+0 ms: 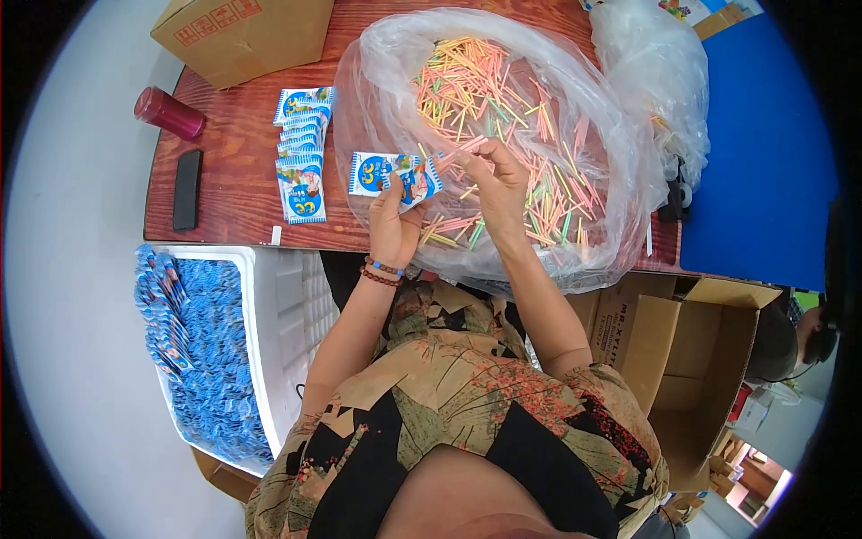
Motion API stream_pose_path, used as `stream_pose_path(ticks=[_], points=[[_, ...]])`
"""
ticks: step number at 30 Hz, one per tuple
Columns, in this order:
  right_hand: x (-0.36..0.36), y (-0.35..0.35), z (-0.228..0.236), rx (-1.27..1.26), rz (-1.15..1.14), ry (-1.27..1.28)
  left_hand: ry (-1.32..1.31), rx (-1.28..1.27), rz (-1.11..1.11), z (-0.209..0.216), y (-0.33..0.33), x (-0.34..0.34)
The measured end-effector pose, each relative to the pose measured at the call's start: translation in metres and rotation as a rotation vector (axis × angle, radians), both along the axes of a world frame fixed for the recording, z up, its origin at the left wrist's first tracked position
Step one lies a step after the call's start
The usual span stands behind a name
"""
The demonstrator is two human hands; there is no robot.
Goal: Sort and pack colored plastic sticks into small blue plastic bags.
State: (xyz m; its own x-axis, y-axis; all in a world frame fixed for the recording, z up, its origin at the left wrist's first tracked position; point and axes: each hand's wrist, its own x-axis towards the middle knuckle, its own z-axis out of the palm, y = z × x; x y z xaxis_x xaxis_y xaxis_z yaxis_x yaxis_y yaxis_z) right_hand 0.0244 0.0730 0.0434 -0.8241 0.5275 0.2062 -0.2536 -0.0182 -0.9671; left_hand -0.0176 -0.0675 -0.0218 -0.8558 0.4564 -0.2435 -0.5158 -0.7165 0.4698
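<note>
My left hand [395, 220] is closed on a small blue-and-white printed packet [368, 172], held above the near left part of a large clear plastic bag [377, 54]. Pinched in my right hand [498, 184] are a few thin pink sticks [465, 150], their lower ends at the packet's right end. The spread-open bag holds loose pink, yellow and green sticks [462, 81], heaped at the far side and scattered nearer me. Left of the bag, several similar packets [303, 162] lie overlapped in a column on the red-brown wooden table [242, 135].
A cardboard box [242, 40], a dark red cup [171, 114] and a black phone-like slab [187, 190] are at the table's left. A white foam box [260, 359] full of blue packets stands below left. Another clear bag [646, 63] and an open carton [691, 359] are to the right.
</note>
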Motion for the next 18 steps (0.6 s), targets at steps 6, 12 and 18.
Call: stream_pose_path(ticks=[6,12,18], points=[[0.001,-0.005,0.002,0.539,0.009,0.027,-0.022,0.011,0.026,0.006,0.002,0.001],[0.011,-0.003,0.006,0.430,0.079,-0.117,-0.040,0.091,0.073,0.007,0.002,0.001],[0.012,-0.019,0.020,0.407,0.084,-0.228,0.001,0.140,0.086,0.017,0.006,0.006]])
